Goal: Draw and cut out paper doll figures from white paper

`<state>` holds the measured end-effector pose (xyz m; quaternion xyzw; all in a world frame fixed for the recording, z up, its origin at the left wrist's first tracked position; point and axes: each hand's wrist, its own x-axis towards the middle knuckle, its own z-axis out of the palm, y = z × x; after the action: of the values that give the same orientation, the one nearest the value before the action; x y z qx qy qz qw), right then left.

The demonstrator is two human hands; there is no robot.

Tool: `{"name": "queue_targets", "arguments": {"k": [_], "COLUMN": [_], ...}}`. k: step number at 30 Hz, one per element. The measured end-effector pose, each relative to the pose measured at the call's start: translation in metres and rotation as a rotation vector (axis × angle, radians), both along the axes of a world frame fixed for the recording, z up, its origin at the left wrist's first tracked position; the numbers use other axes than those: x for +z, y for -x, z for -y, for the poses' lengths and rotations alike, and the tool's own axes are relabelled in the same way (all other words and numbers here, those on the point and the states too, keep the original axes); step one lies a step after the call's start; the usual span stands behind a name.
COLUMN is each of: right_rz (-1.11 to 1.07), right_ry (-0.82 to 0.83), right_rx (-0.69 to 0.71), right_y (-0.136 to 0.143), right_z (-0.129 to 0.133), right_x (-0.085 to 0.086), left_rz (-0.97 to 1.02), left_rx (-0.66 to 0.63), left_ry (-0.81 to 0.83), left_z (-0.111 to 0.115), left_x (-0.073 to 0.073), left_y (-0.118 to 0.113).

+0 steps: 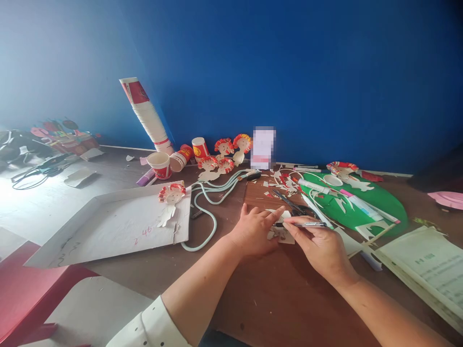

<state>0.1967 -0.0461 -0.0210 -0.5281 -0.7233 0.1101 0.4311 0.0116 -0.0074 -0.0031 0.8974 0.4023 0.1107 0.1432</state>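
Note:
My left hand [258, 231] lies with its fingers spread over a small piece of white paper [287, 237], pressing it to the brown table. In my right hand [318, 246] is a slim black-and-clear pen [307, 224], its tip over the paper beside my left fingers. Dark lines show on the paper, though my hands hide much of it. Just beyond lies a pair of black scissors [294, 207] among red and white paper scraps [285, 182].
A green round mat [383, 197] with several markers [361, 205] is on the right, near an open book [423, 260]. On the left are a white cardboard tray [119, 221], stacked paper cups [150, 120] and a pale cable [216, 226]. Cut-cup figures [242, 147] lean against the blue wall.

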Motion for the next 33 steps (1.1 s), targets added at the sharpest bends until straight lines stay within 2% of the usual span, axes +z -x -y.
{"name": "queue_targets", "arguments": {"k": [24,33], "right_rz": [0.039,0.005], "right_ry": [-0.076,0.013], "right_rx": [0.011,-0.019], "right_y": [0.0028,0.004], "right_z": [0.0025,0.0008], "right_x": [0.0038,0.0052], "left_rz": [0.007,0.012], "left_rx": [-0.005,-0.002], "left_ry": [0.006,0.005], "left_z": [-0.0009,-0.0004], "left_x": [-0.0012,0.0001], "left_y": [-0.0004,-0.0002]}}
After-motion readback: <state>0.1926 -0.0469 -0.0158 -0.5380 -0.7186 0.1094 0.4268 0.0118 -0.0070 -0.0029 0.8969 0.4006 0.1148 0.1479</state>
